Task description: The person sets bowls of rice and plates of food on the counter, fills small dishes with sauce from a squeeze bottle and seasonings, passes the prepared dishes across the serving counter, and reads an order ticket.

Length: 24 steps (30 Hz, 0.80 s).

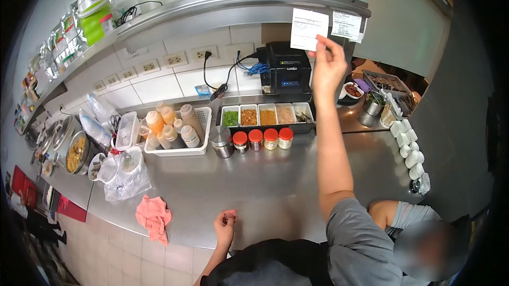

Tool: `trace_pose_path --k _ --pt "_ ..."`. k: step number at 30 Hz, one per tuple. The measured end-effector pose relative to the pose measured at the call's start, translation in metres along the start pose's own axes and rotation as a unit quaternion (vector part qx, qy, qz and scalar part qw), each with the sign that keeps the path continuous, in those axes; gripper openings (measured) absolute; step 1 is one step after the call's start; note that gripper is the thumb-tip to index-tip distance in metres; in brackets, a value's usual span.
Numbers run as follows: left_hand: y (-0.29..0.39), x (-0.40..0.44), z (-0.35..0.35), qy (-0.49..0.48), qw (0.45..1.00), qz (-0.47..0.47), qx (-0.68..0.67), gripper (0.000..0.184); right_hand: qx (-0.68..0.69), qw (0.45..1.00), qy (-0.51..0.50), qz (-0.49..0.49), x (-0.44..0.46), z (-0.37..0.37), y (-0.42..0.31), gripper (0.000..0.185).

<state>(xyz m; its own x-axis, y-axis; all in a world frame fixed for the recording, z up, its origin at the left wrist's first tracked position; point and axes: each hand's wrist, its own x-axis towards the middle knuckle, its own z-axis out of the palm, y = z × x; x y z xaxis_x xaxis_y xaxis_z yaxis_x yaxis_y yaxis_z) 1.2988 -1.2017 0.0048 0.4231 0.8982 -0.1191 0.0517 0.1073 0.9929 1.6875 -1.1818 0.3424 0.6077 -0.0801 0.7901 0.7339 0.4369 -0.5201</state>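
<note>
My right hand (330, 66) is raised at the edge of the steel shelf, pinching a white printed order slip (308, 27) by its lower right corner. Just right of it, another printed slip (347, 25) hangs from the shelf's edge. My left hand (225, 225) is low over the front of the steel counter (265, 180), its fingers curled together. Whether anything is between them I cannot make out. To its left, a crumpled pink cloth (154, 218) lies over the counter's front edge.
A black printer (287, 68) stands behind a row of ingredient tubs (258, 115). Several red-lidded jars (255, 139) and a white basket of squeeze bottles (177, 150) are in front. Stacked white dishes (411, 145) line the right. Another person (419, 214) is close on my right.
</note>
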Motion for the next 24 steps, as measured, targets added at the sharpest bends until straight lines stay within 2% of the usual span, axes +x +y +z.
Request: trace_pose_path --k 5,8,10,12,14,16,17,18,19,20,21,22,23,24 --pt "-0.031 -0.007 -0.009 0.001 0.999 -0.028 0.032 0.013 0.015 0.999 -0.030 -0.034 0.040 0.005 0.022 0.015" --pt "-0.015 -0.015 0.004 0.020 0.999 0.006 0.030 0.015 0.037 0.998 -0.023 -0.037 0.038 0.010 0.022 0.019" --pt "-0.008 -0.018 0.002 0.031 0.997 0.023 0.072 0.015 -0.101 0.990 0.030 -0.096 0.010 0.009 0.004 0.023" --pt "0.001 -0.019 -0.001 0.055 0.992 0.022 0.113 0.016 -0.169 0.975 0.043 -0.140 -0.033 0.004 0.001 0.020" --pt "0.011 -0.019 -0.014 0.087 0.984 -0.002 0.155 0.019 -0.156 0.979 -0.069 -0.110 -0.091 -0.002 0.008 0.014" --pt "0.007 -0.012 -0.037 0.144 0.962 0.054 0.224 0.023 -0.092 0.965 -0.224 -0.100 -0.164 -0.005 0.039 0.009" --pt "0.002 -0.010 -0.051 0.171 0.947 0.077 0.260 0.025 -0.097 0.941 -0.323 0.035 -0.204 -0.014 0.039 0.010" --pt "-0.002 -0.006 -0.067 0.210 0.920 0.122 0.309 0.026 -0.110 0.922 -0.372 0.016 -0.240 -0.020 0.042 0.009" --pt "-0.001 -0.001 -0.086 0.245 0.886 0.165 0.359 0.028 -0.099 0.900 -0.422 0.045 -0.273 -0.030 0.041 0.008" --pt "0.005 0.005 -0.108 0.257 0.871 0.172 0.381 0.030 -0.088 0.876 -0.469 0.072 -0.302 -0.040 0.039 0.007" --pt "0.011 0.011 -0.133 0.265 0.857 0.181 0.403 0.032 -0.057 0.844 -0.512 0.149 -0.332 -0.051 0.039 0.008" --pt "0.009 0.020 -0.161 0.263 0.861 0.162 0.403 0.034 -0.031 0.806 -0.546 0.224 -0.353 -0.058 0.036 0.009" --pt "0.002 0.030 -0.191 0.257 0.866 0.148 0.402 0.037 -0.029 0.774 -0.582 0.249 -0.363 -0.059 0.028 0.010" --pt "-0.005 0.040 -0.219 0.265 0.827 0.136 0.477 0.041 -0.031 0.742 -0.611 0.274 -0.370 -0.059 0.018 0.010"
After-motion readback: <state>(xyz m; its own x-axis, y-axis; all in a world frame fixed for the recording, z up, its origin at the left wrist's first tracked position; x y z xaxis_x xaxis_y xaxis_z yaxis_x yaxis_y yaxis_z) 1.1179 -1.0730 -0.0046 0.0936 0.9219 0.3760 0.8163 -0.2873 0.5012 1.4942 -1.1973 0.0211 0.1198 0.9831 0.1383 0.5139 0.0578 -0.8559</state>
